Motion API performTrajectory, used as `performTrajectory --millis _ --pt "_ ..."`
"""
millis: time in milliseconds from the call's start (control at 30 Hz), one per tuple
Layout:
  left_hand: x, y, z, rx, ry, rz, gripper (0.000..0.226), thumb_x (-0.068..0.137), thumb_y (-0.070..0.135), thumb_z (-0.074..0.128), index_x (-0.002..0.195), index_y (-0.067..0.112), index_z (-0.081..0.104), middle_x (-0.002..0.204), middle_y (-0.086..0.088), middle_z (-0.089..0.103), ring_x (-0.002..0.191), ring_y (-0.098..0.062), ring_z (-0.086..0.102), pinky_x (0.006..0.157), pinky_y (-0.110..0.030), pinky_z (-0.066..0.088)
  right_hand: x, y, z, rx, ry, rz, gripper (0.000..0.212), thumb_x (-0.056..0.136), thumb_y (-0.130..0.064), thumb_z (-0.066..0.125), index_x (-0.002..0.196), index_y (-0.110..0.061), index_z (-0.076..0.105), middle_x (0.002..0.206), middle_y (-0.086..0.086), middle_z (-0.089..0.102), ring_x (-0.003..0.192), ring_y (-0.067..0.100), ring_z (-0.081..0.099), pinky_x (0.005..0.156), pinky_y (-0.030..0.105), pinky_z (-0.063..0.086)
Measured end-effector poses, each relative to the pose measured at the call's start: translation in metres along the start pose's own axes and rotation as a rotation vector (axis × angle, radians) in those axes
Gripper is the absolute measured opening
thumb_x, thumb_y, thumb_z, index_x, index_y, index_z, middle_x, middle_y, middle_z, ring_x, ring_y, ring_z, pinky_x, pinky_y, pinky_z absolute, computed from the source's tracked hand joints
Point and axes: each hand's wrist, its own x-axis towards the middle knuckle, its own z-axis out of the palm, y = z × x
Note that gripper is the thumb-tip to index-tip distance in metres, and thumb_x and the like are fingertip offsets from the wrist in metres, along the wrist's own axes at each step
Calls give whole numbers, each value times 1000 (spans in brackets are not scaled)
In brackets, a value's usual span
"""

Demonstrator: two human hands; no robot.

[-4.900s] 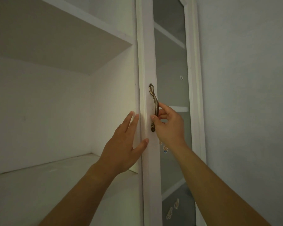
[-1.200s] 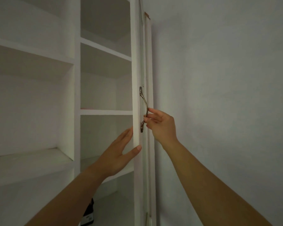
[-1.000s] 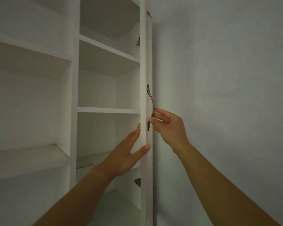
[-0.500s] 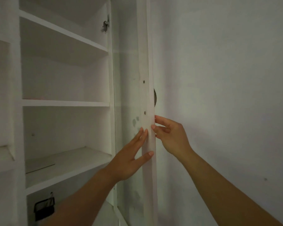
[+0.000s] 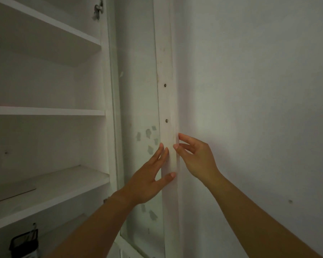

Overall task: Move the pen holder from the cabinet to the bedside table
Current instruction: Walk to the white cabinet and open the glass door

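**Door open, pen holder not yet reached**

You are at the opening step. The cabinet door (image 5: 167, 101) stands swung wide, its free edge just beside the wall (image 5: 250, 90), and both of your hands are on it. Your left hand (image 5: 147, 181) lies flat against the inner face of the door's frame, its fingers (image 5: 158, 155) straight and released, grasping nothing. Your right hand (image 5: 196, 159) pinches the door's outer edge: the thumb sits on the inner face and the other fingers curl round toward the far side. The door's handle is out of sight behind the frame.

The pen holder (image 5: 23, 243), a black mesh one, stands on a low shelf of the cabinet (image 5: 45, 110), at the bottom left corner of the view and well apart from either hand. Only its upper part shows. The shelf above it carries a thin flat sheet (image 5: 11, 189).

The door looks open far enough, so the next move calls for letting go of it and bringing one hand down and to the left, under the shelf edge, to close round the holder's rim or body. Your left hand is the nearer one. Keep the holder upright as you lift it out, since anything inside could spill. The bedside table is not in view, so you will have to turn to find it.
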Motion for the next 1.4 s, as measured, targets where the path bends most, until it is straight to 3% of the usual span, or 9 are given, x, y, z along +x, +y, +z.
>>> performTrajectory --millis 233,367,467,600,733,867,1033,1167,1400 --pt "16 -6 17 18 -10 0 73 80 65 29 135 46 -14 146 28 -20 132 7 -4 104 -20 9 10 16 -6 -8 34 19 46 85 -31 63 130 -24 53 132 -7 57 113 11 58 94 26 45" --pt "14 -13 11 6 -42 -50 71 80 68 27 139 48 -6 152 24 -9 140 -2 2 112 -31 10 4 20 -8 -20 106 -35 43 84 -30 65 125 -27 55 124 -12 57 104 1 53 77 2 43" --pt "-3 -30 1 13 -58 -80 71 78 70 26 140 48 0 153 22 -3 141 -1 3 117 -39 10 -6 20 -2 -23 121 -104 40 83 -26 66 122 -28 56 118 -14 55 100 1 53 77 3 43" --pt "-38 -50 -15 50 -21 -137 69 79 68 31 142 45 13 154 17 13 140 -1 12 115 -29 13 -18 21 22 12 14 -122 38 83 -24 67 120 -26 58 114 -12 59 101 2 56 80 3 45" --pt "-79 -65 -28 124 38 -170 73 75 73 29 140 39 26 147 14 32 126 -5 39 96 -13 25 -27 27 57 71 -106 -82 36 83 -23 68 118 -27 60 112 -12 63 102 2 58 85 14 49" --pt "-123 -91 -38 190 40 -289 71 75 71 27 137 36 33 145 11 37 129 -7 37 106 -27 32 -43 34 102 99 -229 -51 34 83 -24 67 116 -27 61 110 -14 63 100 -1 58 78 2 44" --pt "-177 -126 -43 252 57 -389 48 88 52 39 134 37 37 140 13 40 110 -2 46 89 -20 36 -71 50 162 145 -352 7 33 82 -23 69 114 -26 63 106 -13 65 96 -3 59 82 8 46" --pt "-211 -159 -36 247 51 -450 47 89 52 40 133 34 39 137 12 43 119 -4 42 93 -19 34 -93 70 207 147 -431 61 33 82 -24 68 115 -27 62 110 -12 65 97 -6 58 78 2 44" --pt "-237 -214 -22 199 44 -508 54 87 57 37 134 30 40 136 6 45 111 -7 45 95 -24 40 -118 101 272 108 -515 136 34 83 -27 67 117 -27 61 111 -14 63 97 -9 55 75 -1 41"
